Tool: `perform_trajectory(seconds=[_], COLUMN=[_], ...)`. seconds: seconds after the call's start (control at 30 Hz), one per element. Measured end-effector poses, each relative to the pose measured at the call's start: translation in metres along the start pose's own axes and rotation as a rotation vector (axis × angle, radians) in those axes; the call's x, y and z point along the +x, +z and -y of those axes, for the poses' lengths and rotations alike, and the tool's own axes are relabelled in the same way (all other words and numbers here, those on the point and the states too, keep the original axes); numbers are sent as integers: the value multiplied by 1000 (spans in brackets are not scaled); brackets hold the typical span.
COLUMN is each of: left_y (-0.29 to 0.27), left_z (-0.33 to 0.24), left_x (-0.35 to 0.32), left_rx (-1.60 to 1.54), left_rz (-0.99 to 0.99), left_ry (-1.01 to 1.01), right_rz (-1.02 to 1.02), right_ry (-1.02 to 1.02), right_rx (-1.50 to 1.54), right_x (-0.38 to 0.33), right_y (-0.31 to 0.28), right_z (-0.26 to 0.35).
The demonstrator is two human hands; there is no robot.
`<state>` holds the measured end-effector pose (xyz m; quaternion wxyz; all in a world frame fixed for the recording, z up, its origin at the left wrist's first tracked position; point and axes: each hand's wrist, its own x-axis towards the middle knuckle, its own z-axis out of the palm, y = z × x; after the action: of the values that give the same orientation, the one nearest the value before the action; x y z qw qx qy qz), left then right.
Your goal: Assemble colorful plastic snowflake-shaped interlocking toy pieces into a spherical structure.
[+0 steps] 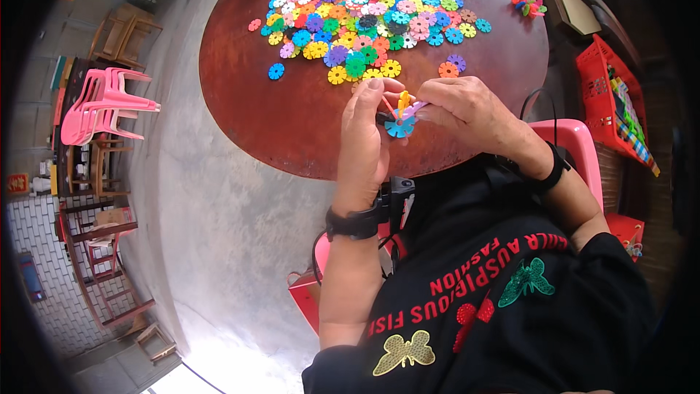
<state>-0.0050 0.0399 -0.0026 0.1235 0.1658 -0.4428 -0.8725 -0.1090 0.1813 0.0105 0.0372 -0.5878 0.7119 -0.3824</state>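
Note:
Both hands meet just above the near edge of a round brown table. Between them is a small cluster of interlocking plastic discs, with a blue disc point(399, 128) at the bottom and a yellow disc point(403, 101) standing upright. My left hand point(366, 120) grips this cluster from the left, its fingers curled around the far side. In my right hand point(467, 109), thumb and fingers pinch a light purple disc point(413, 110) against the cluster's right side. Dark and orange-red pieces show partly behind the left fingers. Many loose notched discs point(364, 11) in mixed colours spread over the table beyond.
The brown table point(248, 113) fills the upper middle. Assembled disc flowers point(528, 1) sit at its right edge. A red plastic crate point(601, 95) with colourful pieces stands to the right. Pink stacked chairs point(102, 106) are at the left, and a pink chair back point(576, 149) is beside my right arm.

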Motion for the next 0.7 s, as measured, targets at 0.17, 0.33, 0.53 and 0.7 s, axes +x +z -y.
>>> perform_trajectory(seconds=[0.17, 0.33, 0.53, 0.7], left_y=[-15, -23, -26, -26], left_z=[4, 1, 6, 5], left_x=[5, 9, 11, 11], left_rx=[48, -215, -367, -372], left_rz=[5, -156, -160, -157], left_ry=[4, -11, -4, 20], right_rz=[133, 113, 250, 221], right_ry=[16, 4, 119, 120], right_rx=[-46, -309, -483, -560], right_x=[9, 39, 74, 81], right_y=[-16, -14, 8, 18], right_z=[-28, -77, -111, -118])
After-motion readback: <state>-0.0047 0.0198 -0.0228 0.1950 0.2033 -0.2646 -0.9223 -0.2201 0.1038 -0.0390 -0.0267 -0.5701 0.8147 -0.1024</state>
